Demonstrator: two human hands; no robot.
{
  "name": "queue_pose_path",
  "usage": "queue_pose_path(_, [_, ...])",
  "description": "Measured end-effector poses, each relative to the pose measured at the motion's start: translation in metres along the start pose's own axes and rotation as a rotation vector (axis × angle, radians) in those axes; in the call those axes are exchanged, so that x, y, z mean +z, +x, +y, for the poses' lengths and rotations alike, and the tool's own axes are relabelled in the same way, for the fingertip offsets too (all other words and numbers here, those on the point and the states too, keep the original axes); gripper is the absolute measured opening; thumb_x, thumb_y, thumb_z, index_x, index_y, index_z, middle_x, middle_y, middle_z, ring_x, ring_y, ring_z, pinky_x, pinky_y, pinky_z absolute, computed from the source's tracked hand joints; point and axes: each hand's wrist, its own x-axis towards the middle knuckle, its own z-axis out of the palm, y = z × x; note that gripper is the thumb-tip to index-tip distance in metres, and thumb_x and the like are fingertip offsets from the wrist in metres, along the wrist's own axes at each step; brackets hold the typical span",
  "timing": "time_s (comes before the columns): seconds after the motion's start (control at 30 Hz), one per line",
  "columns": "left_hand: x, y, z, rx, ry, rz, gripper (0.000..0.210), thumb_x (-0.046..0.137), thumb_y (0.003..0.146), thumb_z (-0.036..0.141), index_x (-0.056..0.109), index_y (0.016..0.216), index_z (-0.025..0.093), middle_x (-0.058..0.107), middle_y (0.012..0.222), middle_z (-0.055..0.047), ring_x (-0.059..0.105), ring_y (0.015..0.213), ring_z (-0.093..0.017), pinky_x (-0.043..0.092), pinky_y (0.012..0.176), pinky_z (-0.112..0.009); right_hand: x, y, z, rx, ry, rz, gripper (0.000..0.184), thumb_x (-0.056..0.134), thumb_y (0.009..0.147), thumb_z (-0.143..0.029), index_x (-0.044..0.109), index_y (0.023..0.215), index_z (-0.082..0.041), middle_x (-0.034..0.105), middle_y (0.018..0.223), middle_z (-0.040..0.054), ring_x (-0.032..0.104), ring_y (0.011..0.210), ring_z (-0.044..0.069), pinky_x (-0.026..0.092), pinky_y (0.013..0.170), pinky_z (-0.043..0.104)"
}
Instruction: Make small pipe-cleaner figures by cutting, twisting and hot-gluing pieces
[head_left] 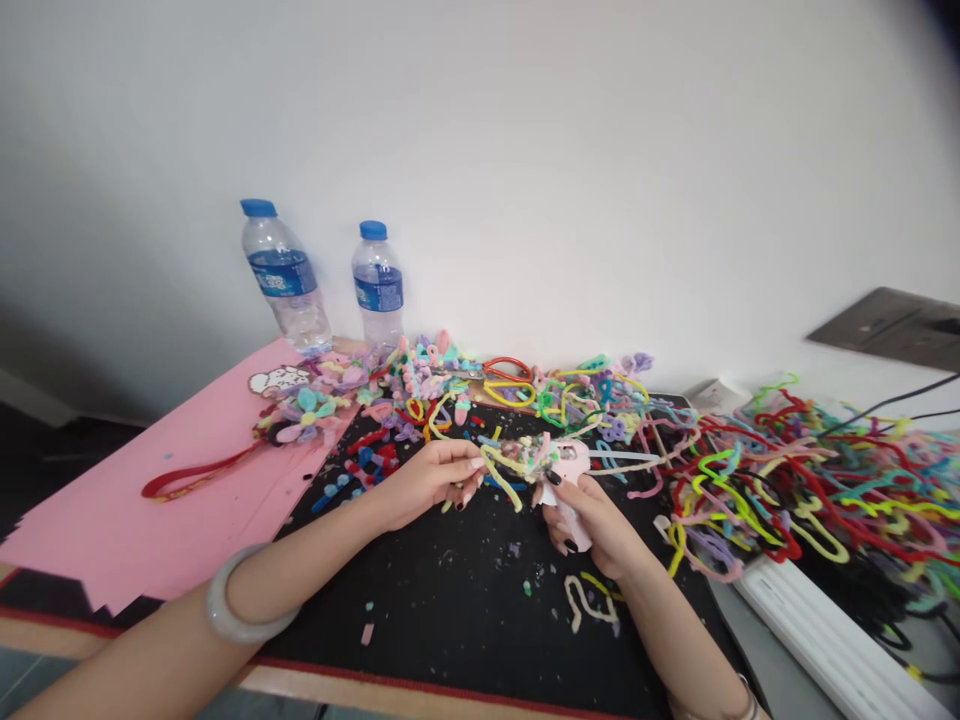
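Note:
My left hand [427,482] is closed, its thumb and fingers pinching a pale yellow pipe cleaner [504,478] above the black mat [450,610]. My right hand [600,525] is wrapped round the handle of a pale pink glue gun [573,462]. A whitish glue stick [626,456] juts out of its back to the right. The gun's front end is close to the pipe cleaner, among coloured fuzzy pieces. Whether the nozzle touches the pipe cleaner I cannot tell. Red and blue pipe cleaner pieces [373,462] lie just beyond my left hand.
Two water bottles [379,290] stand by the wall. Pink sheets [202,440] cover the left side, with a red strap [199,477] on them. Scissors [510,372] lie at the back. Tangled pipe cleaners [795,480] and a white power strip [814,630] fill the right.

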Motion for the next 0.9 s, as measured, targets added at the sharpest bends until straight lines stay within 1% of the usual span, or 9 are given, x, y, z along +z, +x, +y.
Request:
queue_pose_path(0.17, [-0.0012,0.0006,-0.0007,-0.001,0.001,0.015,0.019,0.06,0.081,0.031,0.054,0.073,0.014,0.05,0.064,0.001,0.047,0.054,-0.008,0.039,0.052,-0.02,0.0008,-0.0002,-0.0009,0.013,0.0,-0.003,0.032,0.063,0.077,-0.045,0.056,0.074,-0.014,0.042,0.045,-0.0063,0.034,0.034,0.004,0.038,0.033,0.017])
queue_pose_path(0.37, [-0.0031,0.0014,-0.0016,0.006,-0.003,0.004,0.018,0.059,0.082,0.03,0.053,0.075,0.015,0.049,0.063,0.001,0.046,0.055,-0.008,0.039,0.052,-0.02,0.0006,-0.0002,-0.0023,0.026,-0.015,0.0,0.034,0.063,0.076,-0.046,0.055,0.071,-0.014,0.042,0.043,-0.0064,0.034,0.033,0.004,0.037,0.033,0.017])
queue_pose_path(0.7, [-0.0045,-0.0004,0.0016,0.018,0.013,0.009,0.018,0.059,0.082,0.031,0.053,0.077,0.014,0.049,0.065,0.001,0.047,0.055,-0.008,0.039,0.052,-0.02,-0.0014,-0.0011,-0.0024,0.047,-0.028,-0.019,0.033,0.063,0.076,-0.046,0.056,0.074,-0.014,0.042,0.043,-0.007,0.034,0.032,0.004,0.036,0.033,0.018])
queue_pose_path(0.9, [-0.0043,-0.0006,0.0051,0.026,0.007,0.009,0.019,0.06,0.081,0.031,0.053,0.077,0.014,0.049,0.064,0.001,0.046,0.054,-0.008,0.04,0.052,-0.02,-0.0014,-0.0011,-0.004,0.044,-0.012,-0.032,0.035,0.064,0.074,-0.048,0.055,0.072,-0.015,0.042,0.043,-0.0072,0.034,0.032,0.005,0.035,0.033,0.018])
